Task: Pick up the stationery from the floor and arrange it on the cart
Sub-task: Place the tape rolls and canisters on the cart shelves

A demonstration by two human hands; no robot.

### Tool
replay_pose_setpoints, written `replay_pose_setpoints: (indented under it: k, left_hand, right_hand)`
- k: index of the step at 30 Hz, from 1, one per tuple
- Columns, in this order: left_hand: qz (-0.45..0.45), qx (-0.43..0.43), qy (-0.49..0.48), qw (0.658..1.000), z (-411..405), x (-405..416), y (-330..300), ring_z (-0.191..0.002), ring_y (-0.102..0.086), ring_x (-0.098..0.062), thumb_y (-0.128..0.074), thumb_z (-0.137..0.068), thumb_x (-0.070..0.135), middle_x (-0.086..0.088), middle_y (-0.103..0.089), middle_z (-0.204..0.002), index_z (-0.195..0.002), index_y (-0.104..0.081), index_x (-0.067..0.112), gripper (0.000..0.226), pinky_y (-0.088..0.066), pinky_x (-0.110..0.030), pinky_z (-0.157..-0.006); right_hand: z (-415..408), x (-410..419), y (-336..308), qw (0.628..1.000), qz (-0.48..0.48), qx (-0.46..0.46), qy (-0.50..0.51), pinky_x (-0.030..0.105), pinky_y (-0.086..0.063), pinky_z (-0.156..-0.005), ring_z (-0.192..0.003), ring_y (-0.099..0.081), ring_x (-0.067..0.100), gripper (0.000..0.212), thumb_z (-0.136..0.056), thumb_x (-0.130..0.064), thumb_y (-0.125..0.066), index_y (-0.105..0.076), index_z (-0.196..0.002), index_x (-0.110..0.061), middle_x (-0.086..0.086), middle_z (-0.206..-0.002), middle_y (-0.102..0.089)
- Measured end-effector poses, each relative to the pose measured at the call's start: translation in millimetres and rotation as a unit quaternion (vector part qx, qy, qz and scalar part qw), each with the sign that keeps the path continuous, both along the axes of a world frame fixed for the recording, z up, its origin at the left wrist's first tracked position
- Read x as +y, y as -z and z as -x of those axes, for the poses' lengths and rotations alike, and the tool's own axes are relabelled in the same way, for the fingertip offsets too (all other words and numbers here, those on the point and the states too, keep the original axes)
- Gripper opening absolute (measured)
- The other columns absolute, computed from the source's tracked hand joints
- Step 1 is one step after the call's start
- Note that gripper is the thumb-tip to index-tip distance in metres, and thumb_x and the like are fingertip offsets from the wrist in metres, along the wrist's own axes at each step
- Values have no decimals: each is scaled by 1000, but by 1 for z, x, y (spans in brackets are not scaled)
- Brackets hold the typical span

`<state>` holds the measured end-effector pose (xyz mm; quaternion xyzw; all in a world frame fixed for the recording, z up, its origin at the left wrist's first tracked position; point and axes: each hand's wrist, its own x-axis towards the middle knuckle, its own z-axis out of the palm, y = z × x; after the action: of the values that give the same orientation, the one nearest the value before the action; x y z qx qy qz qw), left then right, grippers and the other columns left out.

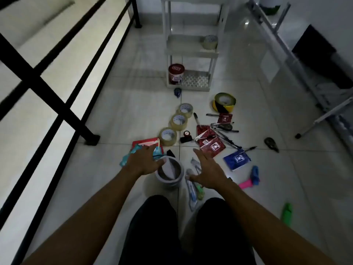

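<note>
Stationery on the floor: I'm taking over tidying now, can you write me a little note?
Left hand: open, over the grey tape roll, holding nothing.
Right hand: open above the cutters, holding nothing.
Done: one clear tape roll sits on the cart middle shelf; a red tub on the bottom.
Left on the floor: three clear tape rolls, striped tape, notebooks, pens.

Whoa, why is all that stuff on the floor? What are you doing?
A person is tidying stationery onto the white cart. Both hands are open and hold nothing: the left hand reaches over a grey tape roll, the right hand over some cutters. One clear tape roll is already on the cart's middle shelf.
</note>
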<state>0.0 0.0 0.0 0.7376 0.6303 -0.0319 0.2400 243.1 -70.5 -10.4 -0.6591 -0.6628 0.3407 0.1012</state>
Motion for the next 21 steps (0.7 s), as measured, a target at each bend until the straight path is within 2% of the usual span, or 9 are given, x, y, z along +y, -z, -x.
replay_pose_setpoints:
  k: [4,6,8,10,14,17,18,20,21]
  left_hand:
    - [60,-51,-20,997,-7,1,28,-132,-42,-29,-55,-82,67,-10,-43,-147,-145,-34,19,81,-35,-43,-110]
    - [84,-75,-13,994,-10,4,36,-132,-42,-27,-58,-84,60,-8,-44,-145,-145,-33,20,78,-36,-44,-110]
    - [98,-95,0,991,-12,12,46,-134,-40,-27,-62,-86,51,-8,-43,-146,-146,-31,18,75,-33,-44,-111]
    - [109,-83,7,991,-12,16,52,-136,-37,-29,-65,-87,40,-9,-40,-148,-147,-30,15,74,-30,-43,-114]
    - [131,-71,-6,989,-15,24,64,-131,-42,-28,-64,-88,20,-12,-47,-141,-142,-38,13,61,-32,-36,-109]
    - [142,-111,-11,984,-18,28,70,-123,-50,-28,-65,-86,9,-15,-56,-131,-133,-48,7,50,-33,-25,-99]
    - [140,-112,-10,984,-19,30,70,-121,-52,-27,-65,-86,9,-15,-58,-128,-130,-51,6,47,-34,-23,-95]
    - [143,-113,-16,983,-21,35,68,-113,-56,-23,-67,-85,12,-12,-61,-121,-124,-55,7,41,-37,-21,-89]
    - [144,-115,-15,983,-23,38,68,-108,-57,-21,-68,-84,14,-10,-62,-116,-120,-57,7,38,-39,-19,-86]
  right_hand:
    - [11,16,30,999,36,19,-21,39,-28,-115,-144,-24,22,109,-72,-43,-82,-15,-155,-22,3,-159,-22]
    - [18,22,39,998,39,40,-27,25,-17,-115,-145,-22,22,110,-70,-42,-83,-16,-154,-20,4,-159,-22]
    - [22,28,50,998,17,62,-25,6,-7,-102,-142,-26,23,108,-69,-41,-85,-21,-152,-16,7,-156,-28]
    - [29,30,56,996,11,81,-21,1,-7,-97,-139,-30,23,109,-67,-40,-86,-23,-151,-12,9,-154,-31]
    - [42,37,70,993,59,105,-17,30,-26,-113,-141,-29,23,115,-66,-39,-87,-16,-153,-12,8,-156,-26]
    - [51,31,83,994,47,90,-30,19,-13,-113,-144,-25,22,111,-69,-43,-84,-8,-149,-25,8,-158,-21]
    - [55,29,84,997,36,64,-37,23,-9,-116,-145,-21,24,112,-70,-49,-82,-6,-149,-25,10,-160,-17]
    - [66,26,84,999,26,17,-18,43,-14,-120,-147,-15,32,123,-65,-60,-78,-8,-153,-13,17,-160,-11]
    - [71,26,85,1000,-1,0,5,50,-22,-117,-145,-22,38,128,-60,-61,-81,-15,-151,-2,23,-157,-17]
